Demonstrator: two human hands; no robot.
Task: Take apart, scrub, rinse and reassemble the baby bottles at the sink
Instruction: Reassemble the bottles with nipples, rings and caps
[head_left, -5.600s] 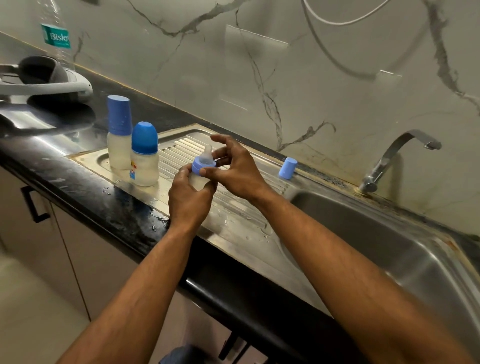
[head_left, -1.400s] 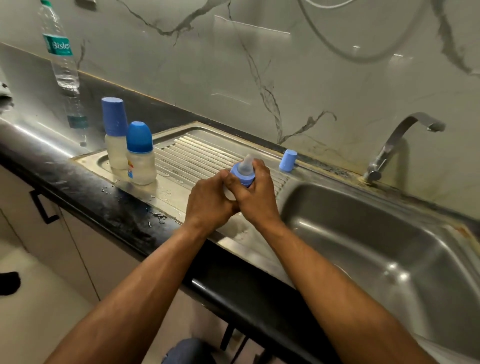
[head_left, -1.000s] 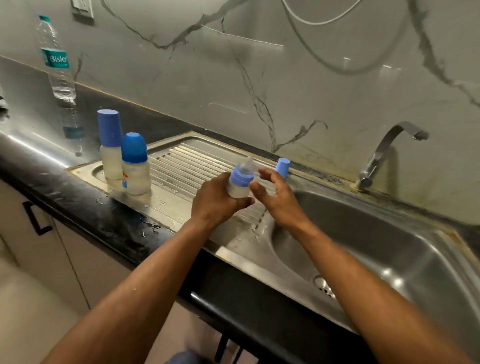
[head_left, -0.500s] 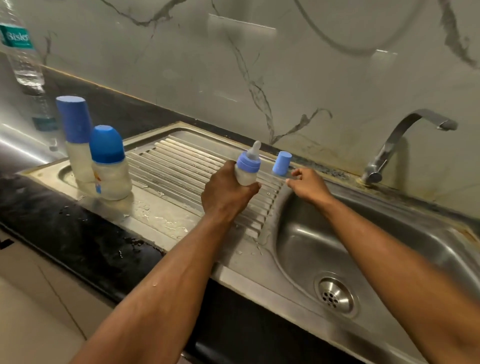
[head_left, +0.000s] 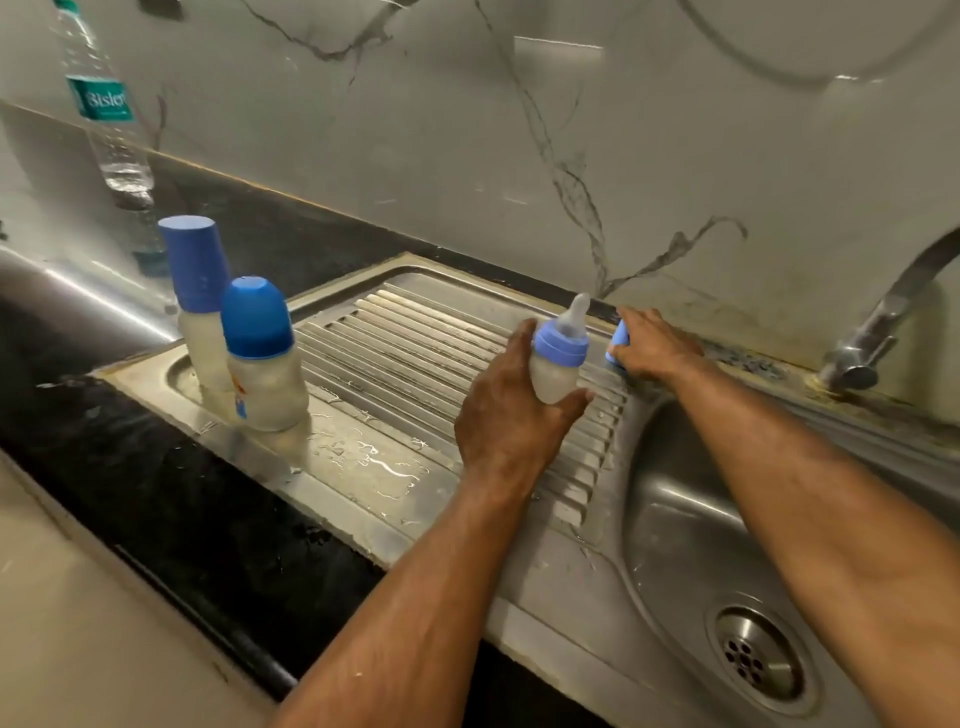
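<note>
A: What stands at the left?

B: A clear plastic water bottle (head_left: 106, 119) on the black stone tabletop (head_left: 156, 467). Near it, on the ribbed steel drainboard (head_left: 415, 343), two cloudy baby bottles stand upright: the tall flat-capped bottle (head_left: 200, 312) just behind the round-capped bottle (head_left: 262, 358).

A: And the hands?

B: The left hand (head_left: 506, 410) grasps a small cloudy baby bottle with blue ring and clear teat (head_left: 558, 353) above the drainboard. The right hand (head_left: 654, 345) closes its fingers around a small blue cap (head_left: 618, 340) at the back edge. Further right are the steel sink basin (head_left: 691, 519) and the metal tap (head_left: 883, 322).
</note>
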